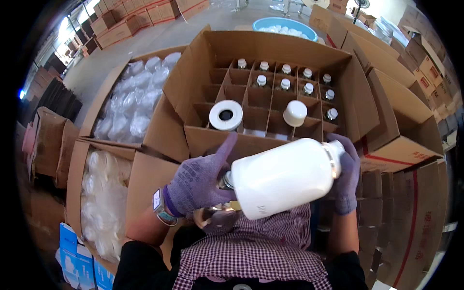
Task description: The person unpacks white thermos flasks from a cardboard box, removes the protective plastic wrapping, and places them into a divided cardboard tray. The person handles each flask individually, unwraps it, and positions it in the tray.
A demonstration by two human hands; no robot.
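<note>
At the centre of the frame both gloved hands clasp a large white bottle [285, 175] lying sideways, left hand [200, 181] wrapped round its neck end, right hand [345, 176] cupping its base; it looks smooth, rigid, probably slippery, best gripped at both ends above the divided carton [193, 137].

Both hands wear purple knitted gloves: the left hand [198, 181] at about nine o'clock of centre, the right hand [346, 180] at three o'clock. A smartwatch [161, 207] with a teal strap circles the left wrist. Black short sleeves [140, 263] cover the upper arms, and a maroon-and-white checked apron [256, 251] sits at six o'clock.
</note>
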